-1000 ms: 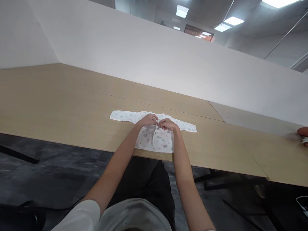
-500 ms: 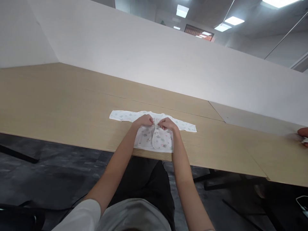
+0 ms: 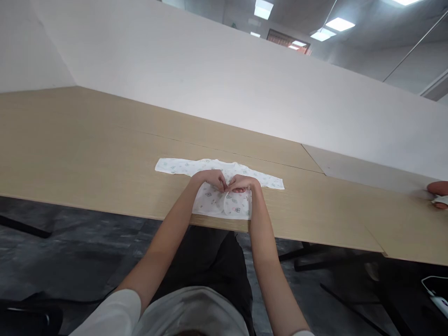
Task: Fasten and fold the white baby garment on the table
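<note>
Now, surface (image 3: 87, 154): wooden, lying wide under a white partition wall (image 3: 210, 79).
Baby shirt (image 3: 210, 189): lying flat near the front edge, sleeves spreading left and right.
Left hand (image 3: 209, 178): fingers pinching the shirt's front opening at its middle.
Right hand (image 3: 242, 183): fingers pinching the same opening, touching the left.
Another person's hand (image 3: 438, 189): resting at the far right edge.

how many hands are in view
3. The left hand and right hand meet on the baby shirt; another person's hand shows at the table's far right edge.
</note>
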Available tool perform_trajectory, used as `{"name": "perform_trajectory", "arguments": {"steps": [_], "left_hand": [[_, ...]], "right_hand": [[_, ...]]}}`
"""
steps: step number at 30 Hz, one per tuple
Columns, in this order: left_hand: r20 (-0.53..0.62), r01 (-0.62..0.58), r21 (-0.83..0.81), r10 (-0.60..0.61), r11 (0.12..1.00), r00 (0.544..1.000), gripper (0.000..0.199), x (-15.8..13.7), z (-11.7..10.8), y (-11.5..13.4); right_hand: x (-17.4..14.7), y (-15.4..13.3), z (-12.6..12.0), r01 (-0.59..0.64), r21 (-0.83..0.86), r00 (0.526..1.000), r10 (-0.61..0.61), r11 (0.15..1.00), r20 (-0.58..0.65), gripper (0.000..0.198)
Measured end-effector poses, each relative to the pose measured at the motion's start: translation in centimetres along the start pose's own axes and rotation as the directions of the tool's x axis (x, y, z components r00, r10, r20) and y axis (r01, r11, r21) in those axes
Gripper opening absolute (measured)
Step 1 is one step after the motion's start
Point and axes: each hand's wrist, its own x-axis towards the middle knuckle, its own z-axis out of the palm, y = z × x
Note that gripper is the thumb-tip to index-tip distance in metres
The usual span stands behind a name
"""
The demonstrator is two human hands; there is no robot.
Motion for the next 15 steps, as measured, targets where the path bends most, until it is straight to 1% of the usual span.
{"name": "perform_trajectory", "arguments": {"steps": [3,6,10,15], "left_hand": [[0.009,-0.002,0.024,0.002,1.000,1.000,0.023,0.17,0.00,-0.33],[0.054,0.001,0.000,-0.001,1.000,0.999,0.020,0.10,-0.02,-0.39],[0.087,-0.017,-0.049,0.021,0.999,0.996,0.020,-0.10,-0.07,-0.28],[0.103,0.003,-0.104,0.007,0.995,0.995,0.020,-0.14,-0.07,-0.23]], "right_hand": [[-0.26,0.02,-0.20,0.056,0.030,0.998,-0.057,0.998,0.025,0.031],[-0.46,0.07,-0.29,0.064,0.062,0.998,-0.065,0.996,0.019,0.022],[-0.47,0.14,-0.21,0.065,0.086,0.997,-0.067,0.994,0.024,0.025],[-0.28,0.23,-0.13,0.093,0.104,0.995,-0.096,0.990,0.023,0.026]]}}
